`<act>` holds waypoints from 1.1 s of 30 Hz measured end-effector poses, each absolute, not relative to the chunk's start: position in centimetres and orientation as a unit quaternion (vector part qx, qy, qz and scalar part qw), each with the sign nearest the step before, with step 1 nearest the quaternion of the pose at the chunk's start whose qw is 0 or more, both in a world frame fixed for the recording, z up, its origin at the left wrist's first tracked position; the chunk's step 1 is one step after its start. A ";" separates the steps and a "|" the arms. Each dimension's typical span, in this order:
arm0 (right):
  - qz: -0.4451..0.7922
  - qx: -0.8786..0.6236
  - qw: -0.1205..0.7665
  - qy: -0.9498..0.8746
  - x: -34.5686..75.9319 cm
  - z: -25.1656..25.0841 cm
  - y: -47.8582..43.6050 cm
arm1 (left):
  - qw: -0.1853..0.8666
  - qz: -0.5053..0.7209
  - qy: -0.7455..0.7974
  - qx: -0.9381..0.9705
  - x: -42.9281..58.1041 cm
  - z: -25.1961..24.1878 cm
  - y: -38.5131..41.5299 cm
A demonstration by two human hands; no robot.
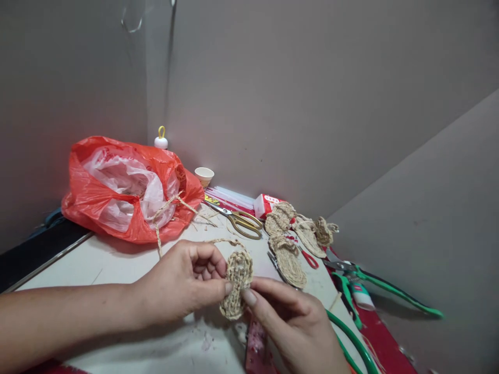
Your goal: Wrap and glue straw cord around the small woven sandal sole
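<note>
Between my two hands is a small woven straw sole (pixel 236 280), long and rounded at both ends, held upright above the white table. My left hand (pixel 187 280) pinches its left edge between thumb and fingers. On the opposite edge, the thumb and forefinger of my right hand (pixel 288 322) grip it. A braided straw cord (pixel 224 241) runs from the sole's top behind my left hand, and more cord (pixel 158 241) trails toward the red plastic bag (pixel 97 223).
Gold-handled scissors (pixel 244 223) lie beyond my hands. Several woven straw slippers (pixel 290 262) sit at the right, near green-handled pruning shears (pixel 393 291) and a white glue bottle (pixel 362 297). A paper cup (pixel 204 175) and a red-white box (pixel 266 204) stand by the wall (pixel 273 104).
</note>
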State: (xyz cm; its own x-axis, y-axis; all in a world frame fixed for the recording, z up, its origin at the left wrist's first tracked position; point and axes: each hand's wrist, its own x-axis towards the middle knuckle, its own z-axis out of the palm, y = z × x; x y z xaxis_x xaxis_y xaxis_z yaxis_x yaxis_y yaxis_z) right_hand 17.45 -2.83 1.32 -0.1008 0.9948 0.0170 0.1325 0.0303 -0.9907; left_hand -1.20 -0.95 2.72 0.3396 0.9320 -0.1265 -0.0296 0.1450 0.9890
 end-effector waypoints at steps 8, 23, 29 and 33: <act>0.449 -0.489 0.474 -0.578 17.7 0.1 -2.5 | 0.688 0.388 0.391 0.472 -1.7 1.7 -0.4; 0.301 -0.523 0.599 -0.527 16.3 -0.6 -4.1 | 0.701 0.422 0.369 0.440 -1.3 1.0 -0.8; 0.199 -0.462 0.629 -0.592 16.2 -0.7 -4.2 | 0.699 0.427 0.374 0.436 -1.2 0.8 -1.0; 0.186 -0.449 0.629 -0.606 16.0 -0.2 -4.3 | 0.691 0.431 0.372 0.447 -1.3 0.6 -1.0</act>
